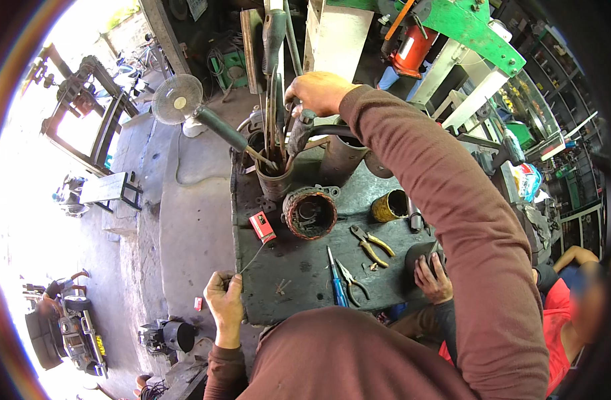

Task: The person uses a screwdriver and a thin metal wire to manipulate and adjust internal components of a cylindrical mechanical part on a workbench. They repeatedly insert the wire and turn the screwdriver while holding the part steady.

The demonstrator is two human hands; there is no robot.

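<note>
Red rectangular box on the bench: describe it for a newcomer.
Left of the dark workbench, the left hand pinches a thin grey rod. By its far end lies the red rectangular box; unlike the red packet on the floor, it's on the bench.

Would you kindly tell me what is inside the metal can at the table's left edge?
A dark-handled tool leans out leftward, with several long tools standing beside it. The metal can hides their lower ends and its bottom.
</note>
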